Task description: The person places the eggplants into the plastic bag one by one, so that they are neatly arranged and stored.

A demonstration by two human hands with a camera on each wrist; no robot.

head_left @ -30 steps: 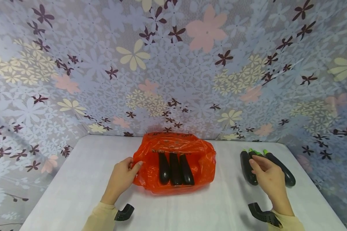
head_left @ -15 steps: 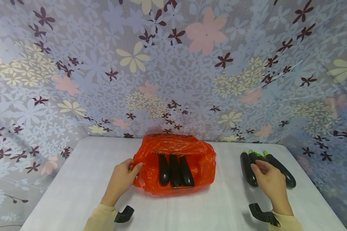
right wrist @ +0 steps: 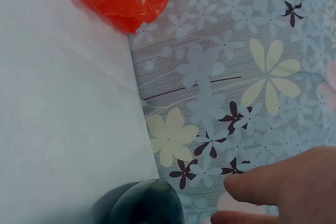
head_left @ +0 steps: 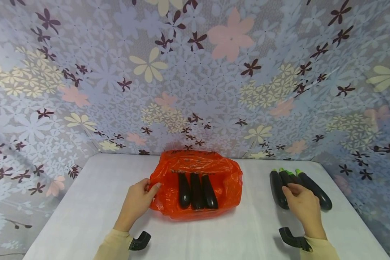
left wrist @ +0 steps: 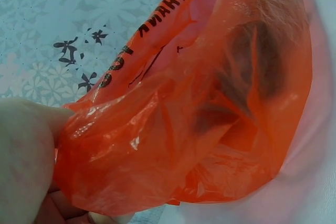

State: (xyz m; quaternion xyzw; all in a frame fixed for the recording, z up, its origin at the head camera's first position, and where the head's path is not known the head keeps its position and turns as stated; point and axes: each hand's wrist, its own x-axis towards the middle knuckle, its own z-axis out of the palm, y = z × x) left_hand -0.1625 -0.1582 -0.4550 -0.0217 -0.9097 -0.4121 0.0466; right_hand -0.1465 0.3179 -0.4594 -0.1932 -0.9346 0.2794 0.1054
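Observation:
An orange-red plastic bag (head_left: 227, 184) lies on the table with its mouth toward me, and three dark eggplants (head_left: 196, 193) show inside. My left hand (head_left: 138, 200) pinches the bag's left edge between thumb and fingers; in the left wrist view the bag (left wrist: 142, 156) stretches out from that grip. At the right, my right hand (head_left: 303, 207) is over several eggplants (head_left: 277, 189) with green stem ends, hiding part of them. Its fingers are loosely bent. In the right wrist view the fingertips (right wrist: 241, 184) stand beside one eggplant's rounded end (right wrist: 149, 203), apart from it.
A white table (head_left: 94, 195) carries everything. Flower-patterned cloth (head_left: 195, 90) rises behind it and at both sides. A black curved mount (head_left: 140, 241) is on the left wrist and another mount (head_left: 292, 238) on the right.
My right hand has lowered slightly over the eggplants at the right, its thumb and fingers coming closer together. The left hand keeps its grip on the bag, which stays in place.

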